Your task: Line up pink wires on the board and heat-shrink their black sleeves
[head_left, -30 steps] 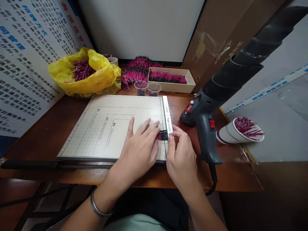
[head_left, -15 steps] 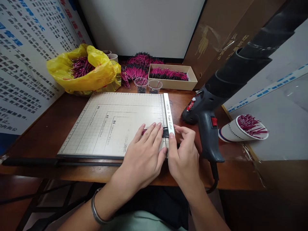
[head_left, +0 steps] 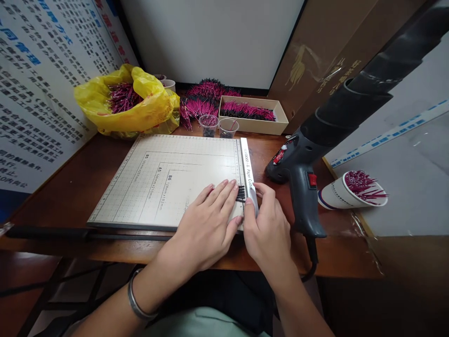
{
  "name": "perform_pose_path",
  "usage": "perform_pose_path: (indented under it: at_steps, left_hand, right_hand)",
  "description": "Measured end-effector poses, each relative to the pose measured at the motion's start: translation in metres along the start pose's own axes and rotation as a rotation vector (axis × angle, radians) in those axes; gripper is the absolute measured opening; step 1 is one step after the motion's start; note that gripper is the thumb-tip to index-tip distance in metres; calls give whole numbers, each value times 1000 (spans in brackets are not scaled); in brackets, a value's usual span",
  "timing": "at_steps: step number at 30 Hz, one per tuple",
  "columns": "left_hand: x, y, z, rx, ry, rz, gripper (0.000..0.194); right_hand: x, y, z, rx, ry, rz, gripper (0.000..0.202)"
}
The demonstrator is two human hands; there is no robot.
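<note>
My left hand [head_left: 206, 220] lies flat on the gridded board [head_left: 140, 187] of a paper cutter, fingers stretched out and pressing on a small bundle of wires. Their black ends [head_left: 240, 193] stick out in a row past my fingers, close to the cutter's white bar [head_left: 247, 164]; my palm and fingers hide the rest. At the near end of this bar, my right hand [head_left: 268, 222] is closed, with the thumb on top and the index finger curled at the far side. The black handle [head_left: 45, 233] of the cutter extends to the left along the table's front edge.
A heat gun [head_left: 305, 187] stands right of my right hand, beside a tipped paper cup [head_left: 331, 193] of purple wires. Behind the board are two clear cups [head_left: 228, 128], a box [head_left: 259, 125] of wires, wire piles [head_left: 199, 105] and a yellow bag [head_left: 140, 117].
The view has shifted slightly. Purple wire that showed beside my left fingers is now hidden, and the black ends show more clearly. My right fingers have shifted a little on the bar.
</note>
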State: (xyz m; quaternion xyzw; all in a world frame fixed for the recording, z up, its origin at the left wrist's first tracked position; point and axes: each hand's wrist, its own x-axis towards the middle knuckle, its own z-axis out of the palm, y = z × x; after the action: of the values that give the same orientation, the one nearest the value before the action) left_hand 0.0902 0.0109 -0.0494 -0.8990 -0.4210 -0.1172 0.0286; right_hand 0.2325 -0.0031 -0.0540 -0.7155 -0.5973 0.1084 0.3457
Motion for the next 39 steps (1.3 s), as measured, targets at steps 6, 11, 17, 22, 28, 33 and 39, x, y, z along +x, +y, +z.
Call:
perform_pose_path:
  at_steps: [6, 11, 17, 22, 28, 33, 39]
  left_hand:
    - [-18, -27, -6, -11, -2, -57, 55]
    - [-33, -55, -12, 4, -53, -119, 56]
    - [-35, -58, -19, -80, -1, -122, 52]
    - [-29, -57, -26, -145, 166, -224, 21]
    - [-20, -60, -19, -186, 224, -255, 16]
    - [-20, -61, -15, -223, 235, -264, 13]
    - [-24, -63, -16, -284, 219, -238, 13]
  right_hand:
    - [-1, 1, 1, -57, 11, -30, 37]
    - [-1, 2, 2, -89, 67, -162, 41]
    - [0, 4, -3, -226, -14, -539, 47]
    - [4, 4, -7, -305, -176, -746, 60]
    - [4, 4, -8, -335, -231, -816, 69]
    - [3, 5, -9, -335, -241, -819, 78]
    - [4, 6, -8, -331, -222, -836, 76]
